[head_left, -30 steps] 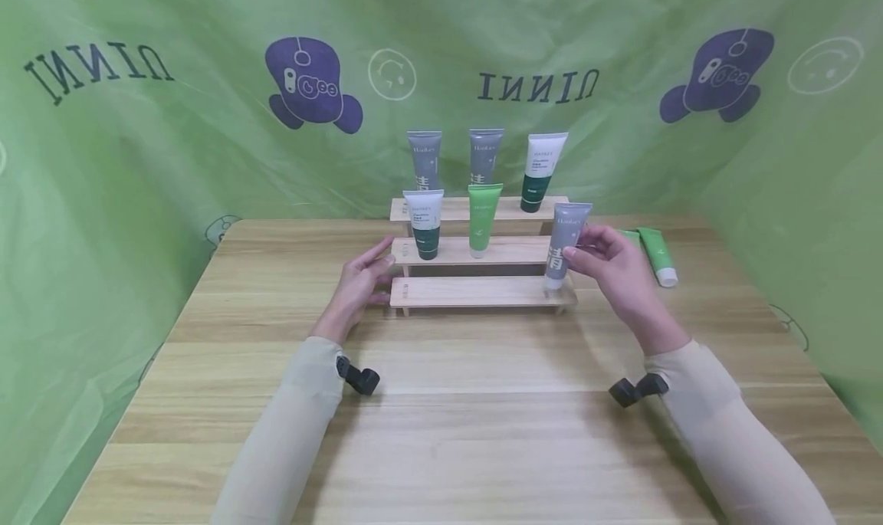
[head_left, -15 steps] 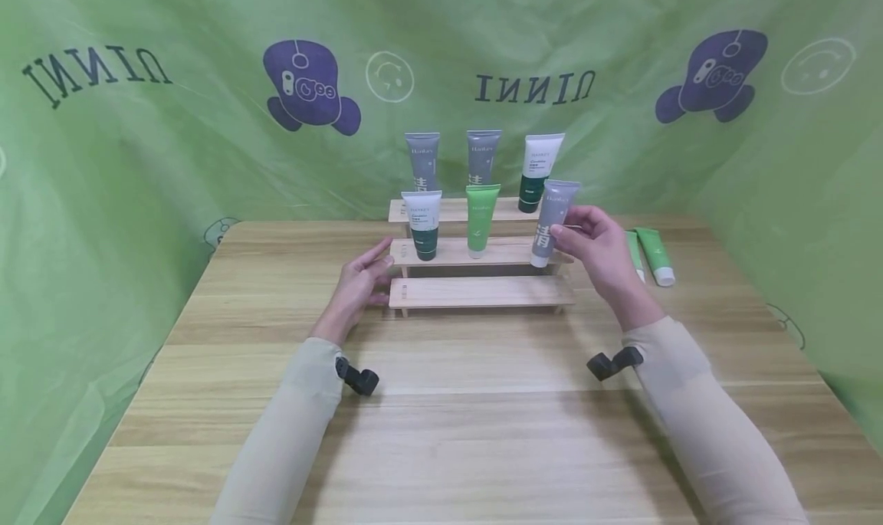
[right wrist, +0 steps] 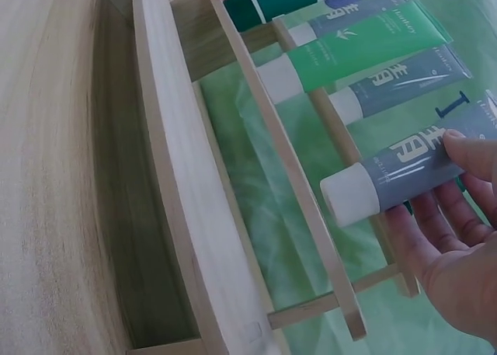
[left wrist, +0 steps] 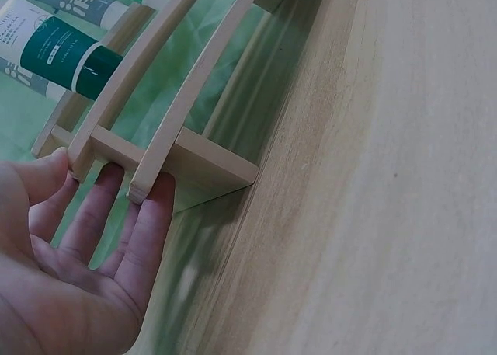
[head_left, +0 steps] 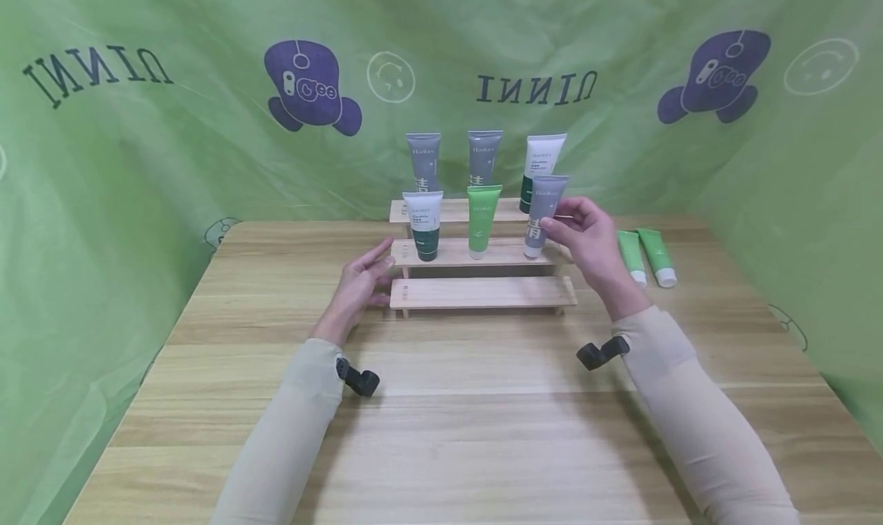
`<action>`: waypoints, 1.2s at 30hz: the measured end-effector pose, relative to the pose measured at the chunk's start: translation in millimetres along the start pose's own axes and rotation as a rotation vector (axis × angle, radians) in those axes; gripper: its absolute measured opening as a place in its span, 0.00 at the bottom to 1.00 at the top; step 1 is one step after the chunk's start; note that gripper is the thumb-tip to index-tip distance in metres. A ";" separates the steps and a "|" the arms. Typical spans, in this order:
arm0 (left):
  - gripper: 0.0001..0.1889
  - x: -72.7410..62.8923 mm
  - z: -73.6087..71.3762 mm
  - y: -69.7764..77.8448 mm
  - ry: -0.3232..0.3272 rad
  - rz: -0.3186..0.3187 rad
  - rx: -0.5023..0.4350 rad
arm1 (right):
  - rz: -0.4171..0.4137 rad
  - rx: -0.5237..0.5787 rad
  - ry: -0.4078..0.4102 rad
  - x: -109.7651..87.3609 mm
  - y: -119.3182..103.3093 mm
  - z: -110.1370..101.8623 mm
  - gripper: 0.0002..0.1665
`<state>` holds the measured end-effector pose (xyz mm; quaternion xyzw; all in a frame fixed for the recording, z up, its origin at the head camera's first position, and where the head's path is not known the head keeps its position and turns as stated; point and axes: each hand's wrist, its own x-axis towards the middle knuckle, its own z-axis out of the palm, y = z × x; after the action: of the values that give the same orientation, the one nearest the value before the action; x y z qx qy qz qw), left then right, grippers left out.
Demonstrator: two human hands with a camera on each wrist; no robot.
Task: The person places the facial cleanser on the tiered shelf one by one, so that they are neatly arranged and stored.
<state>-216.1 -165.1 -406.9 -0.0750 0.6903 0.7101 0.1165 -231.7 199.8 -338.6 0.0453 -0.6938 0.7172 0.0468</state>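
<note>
A three-tier wooden display rack [head_left: 483,291] stands on the table. My left hand [head_left: 355,291] holds its left end, thumb and fingers at the shelf ends in the left wrist view. My right hand [head_left: 586,241] pinches a grey squeeze tube [head_left: 543,217] between thumb and fingers, cap down at the right end of the middle shelf. On that shelf stand a white-and-dark-green tube [head_left: 425,226] and a bright green tube [head_left: 481,220]. The top shelf bears two grey tubes [head_left: 424,161] and another white-and-dark-green tube [head_left: 543,157], partly hidden behind the held one.
Two green tubes [head_left: 658,257] lie on the wooden table [head_left: 441,433] right of the rack, beyond my right hand. A green printed cloth [head_left: 441,19] hangs behind and along both sides of the table.
My right hand has moved the grey tube from in front of the lowest shelf's right end up and back to the middle shelf, and slightly left. My left hand stays at the rack.
</note>
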 end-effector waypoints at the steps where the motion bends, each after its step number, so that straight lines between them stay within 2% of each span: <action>1: 0.28 -0.1 0.0 0.1 -0.001 0.001 0.000 | -0.004 -0.012 0.003 0.0 0.7 0.4 0.17; 9: 0.27 -0.8 0.5 0.6 0.005 0.003 -0.007 | -0.036 -0.090 0.019 -0.7 5.1 1.0 0.18; 20: 0.28 -1.1 0.6 -0.5 0.007 -0.010 0.005 | -0.064 -0.081 0.009 -1.6 10.4 -1.5 0.18; 29: 0.28 -2.7 1.3 1.0 0.014 -0.004 0.002 | -0.054 -0.081 -0.010 -2.0 10.3 -5.1 0.19; 36: 0.27 -2.3 5.6 2.6 0.045 0.006 0.007 | -0.005 -0.180 -0.061 -4.5 12.6 -11.7 0.23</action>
<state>-214.2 -159.7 -403.5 -0.0884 0.6955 0.7061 0.0992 -228.9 211.0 -352.0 0.0647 -0.7563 0.6502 0.0314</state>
